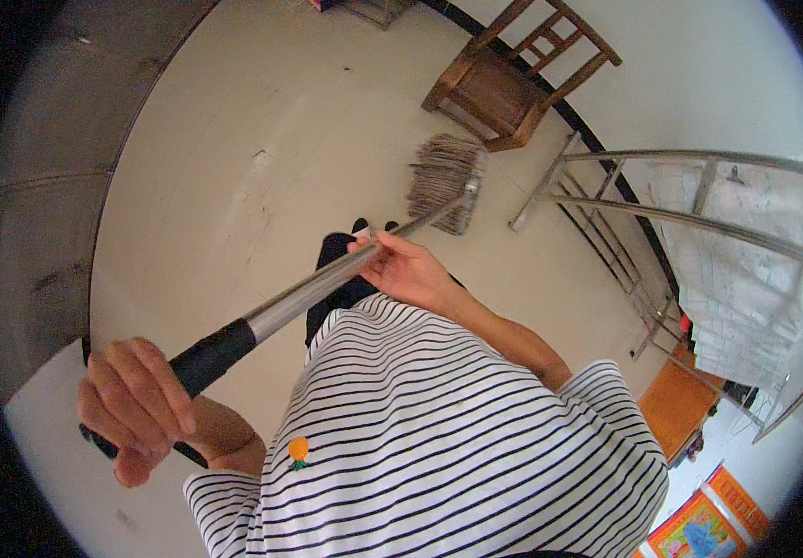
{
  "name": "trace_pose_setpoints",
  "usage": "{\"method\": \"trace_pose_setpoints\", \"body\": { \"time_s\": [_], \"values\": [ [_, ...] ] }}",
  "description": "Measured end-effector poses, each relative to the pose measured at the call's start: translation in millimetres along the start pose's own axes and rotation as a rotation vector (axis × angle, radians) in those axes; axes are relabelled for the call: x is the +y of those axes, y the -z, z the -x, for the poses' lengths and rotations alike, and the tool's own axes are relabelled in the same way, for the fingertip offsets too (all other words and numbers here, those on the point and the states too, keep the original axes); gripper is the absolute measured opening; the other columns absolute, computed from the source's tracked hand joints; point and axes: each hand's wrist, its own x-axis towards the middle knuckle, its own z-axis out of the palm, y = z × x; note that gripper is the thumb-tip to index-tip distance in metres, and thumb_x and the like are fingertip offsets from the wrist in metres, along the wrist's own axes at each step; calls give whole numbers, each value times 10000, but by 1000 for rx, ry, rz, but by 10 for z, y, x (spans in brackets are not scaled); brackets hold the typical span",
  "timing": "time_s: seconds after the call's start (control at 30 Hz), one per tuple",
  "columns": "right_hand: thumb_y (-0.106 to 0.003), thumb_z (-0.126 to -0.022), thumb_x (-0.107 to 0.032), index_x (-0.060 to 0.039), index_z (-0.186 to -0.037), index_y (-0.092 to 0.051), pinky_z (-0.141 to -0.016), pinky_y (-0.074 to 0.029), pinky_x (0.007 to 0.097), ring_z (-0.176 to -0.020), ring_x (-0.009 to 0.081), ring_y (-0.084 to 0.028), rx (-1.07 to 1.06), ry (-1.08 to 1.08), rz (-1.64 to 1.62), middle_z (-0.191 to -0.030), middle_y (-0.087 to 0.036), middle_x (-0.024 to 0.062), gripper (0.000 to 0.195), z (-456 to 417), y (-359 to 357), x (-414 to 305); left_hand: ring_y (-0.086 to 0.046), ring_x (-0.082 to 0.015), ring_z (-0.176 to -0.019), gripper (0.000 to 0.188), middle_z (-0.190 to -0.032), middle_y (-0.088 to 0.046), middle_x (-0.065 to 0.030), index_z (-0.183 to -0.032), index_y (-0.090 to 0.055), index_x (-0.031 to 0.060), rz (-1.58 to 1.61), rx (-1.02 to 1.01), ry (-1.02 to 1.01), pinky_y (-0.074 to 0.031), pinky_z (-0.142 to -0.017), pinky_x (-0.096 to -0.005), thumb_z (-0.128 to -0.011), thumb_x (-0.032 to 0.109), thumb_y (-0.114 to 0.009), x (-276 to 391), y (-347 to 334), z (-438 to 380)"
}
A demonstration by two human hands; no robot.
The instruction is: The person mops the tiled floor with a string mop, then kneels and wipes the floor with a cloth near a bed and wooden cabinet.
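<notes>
A mop with a metal pole (304,296) runs slantwise across the view, from the lower left up to its head on the floor. My left hand (136,404) is closed around the black grip near the pole's upper end. Farther down, my right hand (401,268) holds the metal pole, the fingers curled around it. The mop head (443,178), made of greyish-brown strands on a metal clamp, lies on the tiled floor beyond my feet, just below a wooden chair.
The wooden chair (499,87) stands against the wall's dark skirting. A metal rack (611,202) with pale sheets hanging on it is at the right, with an orange-brown wooden piece of furniture (680,401) below. A grey panelled surface (59,153) borders the floor at left.
</notes>
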Motion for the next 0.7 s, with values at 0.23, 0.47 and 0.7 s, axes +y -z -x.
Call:
{"method": "trace_pose_setpoints", "body": {
  "time_s": [0.23, 0.47, 0.7],
  "values": [
    [-521, -949, -163, 16, -985, -597, -893, -508, 418, -883, 263, -607, 282, 271, 95, -941, -632, 145, 197, -889, 867, -134, -482, -168, -535, 191, -595, -499, -39, -670, -488, 93, -40, 175, 333, -442, -564, -356, -812, 99, -616, -581, 983, 140],
    [-520, -908, -210, -52, -820, -538, -676, -517, 451, -690, 279, -581, 575, 206, 19, -722, -586, 117, 182, -2703, 1282, -635, -563, -143, -826, 166, -792, -582, -31, -751, -527, 12, -281, 13, 636, -460, -848, -320, -847, 12, -662, -1151, 1811, -404],
    [-523, -928, -249, -70, -897, -529, -764, -510, 464, -727, 275, -574, 608, 117, 63, -827, -582, 114, 182, -4360, 164, 719, -497, -148, -675, 279, -677, -514, -26, -668, -452, 61, -348, 213, 580, -434, -742, -323, -824, 54, -683, -58, 3142, -1222]
  ]
}}
